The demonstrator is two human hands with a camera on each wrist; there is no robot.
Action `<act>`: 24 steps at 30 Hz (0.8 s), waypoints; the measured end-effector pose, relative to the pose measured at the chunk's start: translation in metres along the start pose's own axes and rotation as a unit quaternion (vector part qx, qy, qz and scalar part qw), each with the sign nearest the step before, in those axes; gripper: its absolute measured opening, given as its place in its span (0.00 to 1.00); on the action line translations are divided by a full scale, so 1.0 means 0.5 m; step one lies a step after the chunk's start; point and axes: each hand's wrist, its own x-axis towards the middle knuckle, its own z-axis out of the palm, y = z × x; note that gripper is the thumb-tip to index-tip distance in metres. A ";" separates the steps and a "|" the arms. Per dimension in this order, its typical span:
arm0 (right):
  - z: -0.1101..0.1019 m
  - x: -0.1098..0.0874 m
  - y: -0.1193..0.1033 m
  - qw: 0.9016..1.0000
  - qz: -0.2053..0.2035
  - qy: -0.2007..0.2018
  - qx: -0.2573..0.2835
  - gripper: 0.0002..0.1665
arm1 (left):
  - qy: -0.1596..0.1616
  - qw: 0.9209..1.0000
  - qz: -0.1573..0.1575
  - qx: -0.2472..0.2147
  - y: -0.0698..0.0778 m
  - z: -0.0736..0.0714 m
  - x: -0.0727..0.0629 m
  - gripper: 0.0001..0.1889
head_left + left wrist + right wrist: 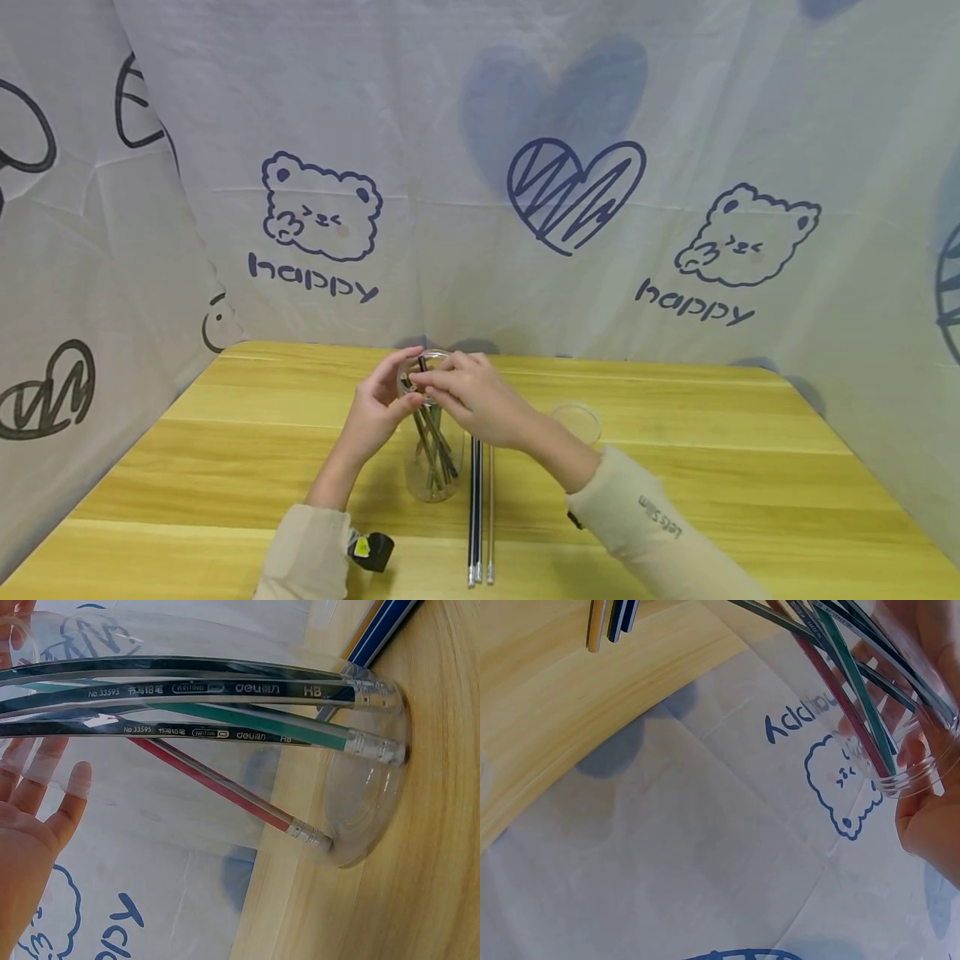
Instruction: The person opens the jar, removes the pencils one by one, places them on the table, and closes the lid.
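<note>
A clear plastic jar stands upright on the table with several pencils inside, eraser ends down. Most are dark green, one is a brighter green pencil, and one is a red pencil. My left hand grips the jar near its mouth, thumb in front. From the right, my right hand reaches over the rim, its fingertips pinching a pencil at the opening. In the right wrist view, pencil ends lean against the jar's threaded rim, partly hidden by fingers.
Right of the jar, dark blue pencils and a lighter pencil lie side by side, erasers toward me. A clear round lid rests beyond my right forearm. A printed cloth hangs behind the wooden table.
</note>
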 end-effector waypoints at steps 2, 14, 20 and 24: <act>-0.001 0.000 0.000 1.000 0.005 -0.003 0.011 0.16 | -0.001 1.000 0.000 -0.001 0.000 0.000 0.000 0.32; -0.003 0.003 -0.002 0.999 0.008 -0.026 0.017 0.15 | -0.004 1.000 -0.003 -0.013 0.002 0.003 -0.001 0.32; -0.005 0.000 0.001 0.999 0.004 -0.007 0.049 0.13 | -0.006 1.000 -0.001 -0.016 0.000 0.003 0.000 0.33; -0.007 0.000 0.002 0.998 0.000 0.000 0.056 0.12 | -0.005 1.000 0.000 -0.011 0.000 0.002 0.000 0.33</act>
